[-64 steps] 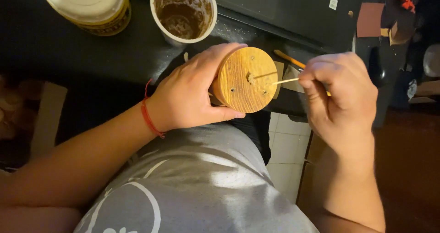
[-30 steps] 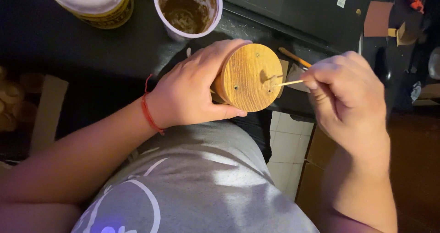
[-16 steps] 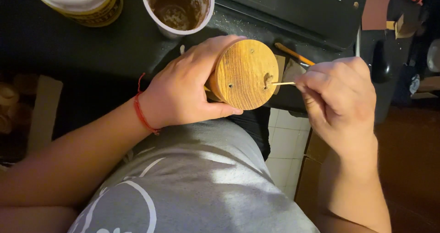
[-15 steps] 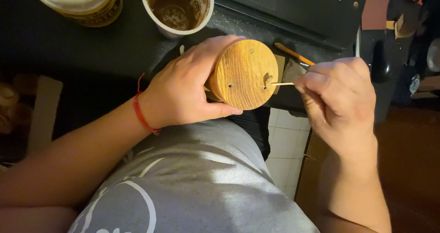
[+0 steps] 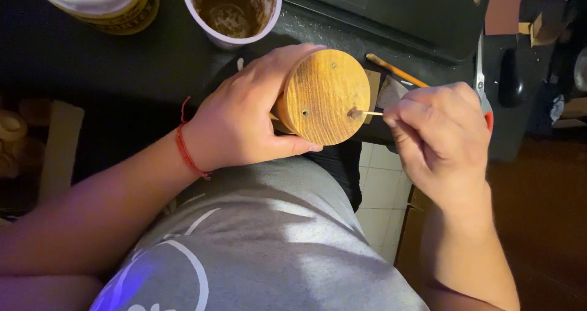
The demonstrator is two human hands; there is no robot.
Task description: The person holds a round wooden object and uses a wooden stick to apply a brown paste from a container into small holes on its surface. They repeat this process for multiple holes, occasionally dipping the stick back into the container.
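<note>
My left hand [image 5: 244, 118] grips a round wooden block [image 5: 327, 97] by its side, with its flat face turned up toward me. The face has a few small holes. My right hand [image 5: 437, 136] pinches a thin wooden stick [image 5: 373, 113] between thumb and fingers; its tip rests in a dark hole near the right edge of the face. A red string bracelet [image 5: 185, 146] circles my left wrist. Both hands are above my lap, at the edge of a black table [image 5: 122, 60].
On the table stand a white cup [image 5: 231, 11] with brown residue and a yellow jar [image 5: 101, 2] with a white lid. A thin brush [image 5: 394, 70] and scissors [image 5: 483, 81] lie near my right hand. Tiled floor shows below.
The stick tip has shifted from near the middle of the block's face to a hole by its right edge. The block has been turned slightly in my left hand.
</note>
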